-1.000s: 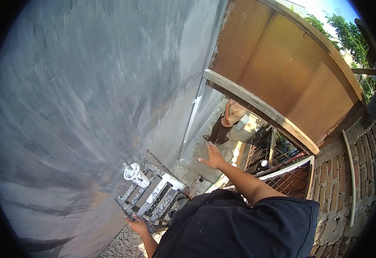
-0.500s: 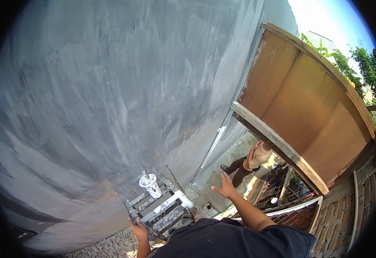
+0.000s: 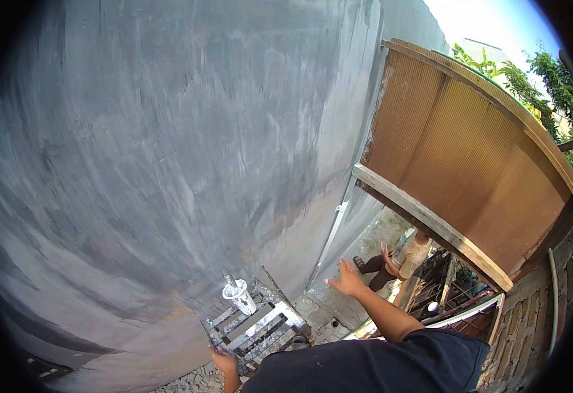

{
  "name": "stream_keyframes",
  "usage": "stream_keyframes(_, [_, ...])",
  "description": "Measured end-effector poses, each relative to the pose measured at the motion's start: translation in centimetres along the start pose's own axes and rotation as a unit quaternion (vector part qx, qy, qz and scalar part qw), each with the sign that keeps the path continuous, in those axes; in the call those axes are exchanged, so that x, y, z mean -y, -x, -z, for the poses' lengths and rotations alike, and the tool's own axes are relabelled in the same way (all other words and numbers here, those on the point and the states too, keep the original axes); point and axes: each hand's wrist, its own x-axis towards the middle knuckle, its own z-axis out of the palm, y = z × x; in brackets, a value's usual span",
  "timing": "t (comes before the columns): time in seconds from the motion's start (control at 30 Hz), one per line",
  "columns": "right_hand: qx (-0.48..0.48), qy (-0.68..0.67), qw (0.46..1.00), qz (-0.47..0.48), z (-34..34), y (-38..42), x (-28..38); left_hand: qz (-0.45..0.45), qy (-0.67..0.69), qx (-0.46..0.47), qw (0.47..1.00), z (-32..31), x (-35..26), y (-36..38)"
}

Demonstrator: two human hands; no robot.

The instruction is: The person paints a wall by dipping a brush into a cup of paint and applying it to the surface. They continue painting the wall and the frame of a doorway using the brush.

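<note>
A paint-spattered slatted platform stands against the grey wall. My left hand is closed on its near left edge; part of the fingers is hidden. On the slats sits a white paint-smeared cup with a brush-like tool sticking up out of it, its lower end hidden. My right hand is held out in the air to the right of the platform, open and empty, fingers apart.
The grey streaked wall fills the left. A brown corrugated panel and a wooden beam are at the right. Below the beam another person is on the ground, near piled scrap. A brick wall rises at lower right.
The view has shifted, so the platform and cup appear lower and farther right. My right hand stays raised and open, and my left stays at the platform edge. The other person's arm has moved.
</note>
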Motion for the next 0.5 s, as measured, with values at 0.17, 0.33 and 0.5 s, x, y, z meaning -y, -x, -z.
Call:
stream_keyframes(0.17, [0.078,0.052,0.994,0.049,0.2,2.0,2.6,0.009,0.011,0.003,1.0,-0.8,0.5,-0.1])
stream_keyframes(0.33, [-0.012,0.117,0.993,0.024,4.4,2.2,-0.3,0.002,-0.008,-0.01,1.0,-3.0,5.4,-1.6])
stream_keyframes(0.5, [-0.111,0.107,0.985,-0.073,7.4,2.9,-4.2,-0.01,-0.017,-0.033,0.999,-1.4,1.8,-0.4])
